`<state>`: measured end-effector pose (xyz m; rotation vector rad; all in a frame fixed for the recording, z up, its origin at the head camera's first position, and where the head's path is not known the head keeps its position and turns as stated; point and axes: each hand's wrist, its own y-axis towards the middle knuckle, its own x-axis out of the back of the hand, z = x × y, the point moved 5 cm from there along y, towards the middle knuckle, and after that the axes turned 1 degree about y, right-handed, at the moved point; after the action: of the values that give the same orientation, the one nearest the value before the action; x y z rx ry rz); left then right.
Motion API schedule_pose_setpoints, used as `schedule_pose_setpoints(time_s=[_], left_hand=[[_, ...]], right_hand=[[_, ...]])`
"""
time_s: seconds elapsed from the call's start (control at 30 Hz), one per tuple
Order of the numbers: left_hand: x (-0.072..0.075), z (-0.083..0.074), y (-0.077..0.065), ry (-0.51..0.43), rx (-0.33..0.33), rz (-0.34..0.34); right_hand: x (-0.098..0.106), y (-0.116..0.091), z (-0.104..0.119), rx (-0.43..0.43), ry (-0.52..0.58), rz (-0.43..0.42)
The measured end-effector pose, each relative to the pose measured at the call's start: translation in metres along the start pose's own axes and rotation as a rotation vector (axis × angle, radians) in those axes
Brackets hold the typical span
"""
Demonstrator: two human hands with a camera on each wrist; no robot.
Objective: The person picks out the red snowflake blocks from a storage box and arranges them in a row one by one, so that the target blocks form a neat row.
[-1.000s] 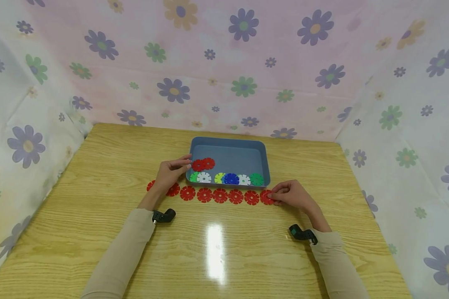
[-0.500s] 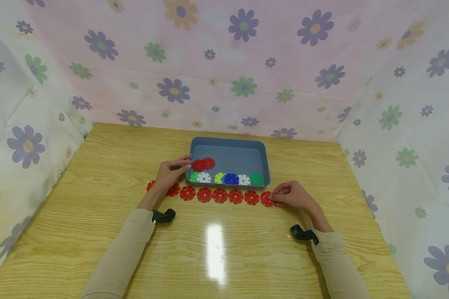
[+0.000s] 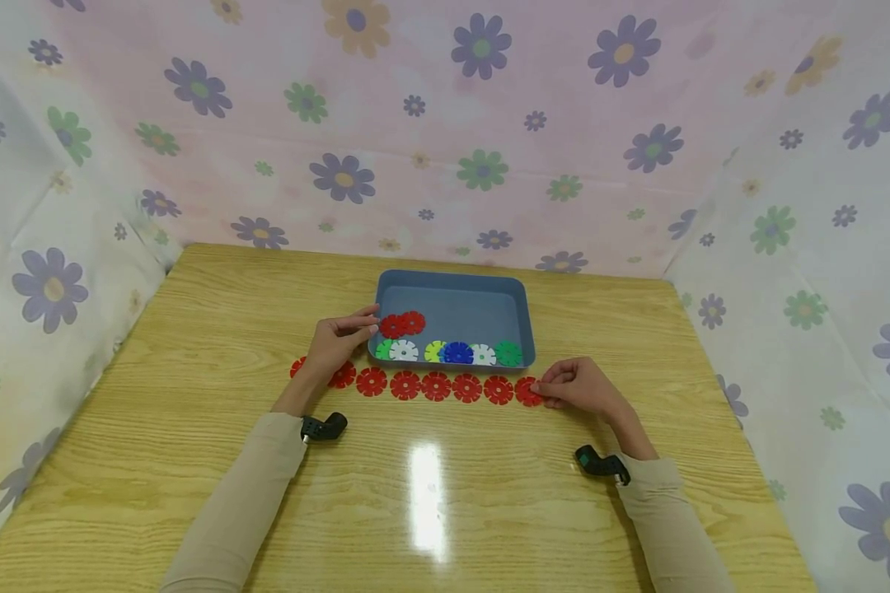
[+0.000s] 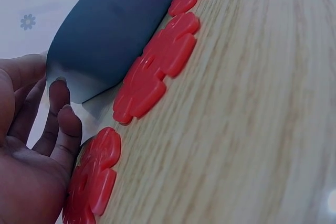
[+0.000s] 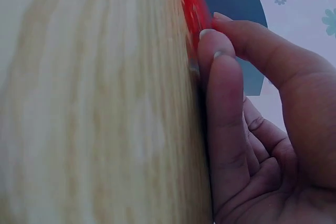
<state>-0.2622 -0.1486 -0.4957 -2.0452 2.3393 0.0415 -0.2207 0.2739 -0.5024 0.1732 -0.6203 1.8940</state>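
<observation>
Overhead, right hand [image 3: 578,385] pinches the end red disc [image 3: 528,392]; wrist view shows left hand [image 4: 31,150] relaxed beside the tray [image 4: 113,22].

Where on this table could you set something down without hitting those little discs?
Bare wood lies near the viewer, below the row of red discs, and left and right of the blue tray. The tray's front edge, where both hands work, is crowded.

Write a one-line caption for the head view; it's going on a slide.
Right hand pinches the end disc of a red row beside a blue tray; left hand touches the tray's corner.
</observation>
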Motion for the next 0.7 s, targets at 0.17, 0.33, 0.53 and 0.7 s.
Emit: schedule_pose_setpoints(time_s=[0.17,0.33,0.53,0.7], left_hand=[[0.000,0.000,0.000,-0.005,0.000,0.005],[0.000,0.002,0.001,-0.006,-0.001,0.008],[-0.001,-0.001,-0.001,-0.018,-0.014,0.016],[-0.001,-0.001,-0.002,-0.026,-0.013,0.014]], right_hand=[[0.000,-0.002,0.000,-0.006,-0.003,-0.016],[-0.001,-0.003,0.002,0.019,0.007,-0.012],[-0.011,-0.009,0.025,0.170,-0.004,0.103],[-0.030,-0.013,0.059,0.382,0.084,0.246]])
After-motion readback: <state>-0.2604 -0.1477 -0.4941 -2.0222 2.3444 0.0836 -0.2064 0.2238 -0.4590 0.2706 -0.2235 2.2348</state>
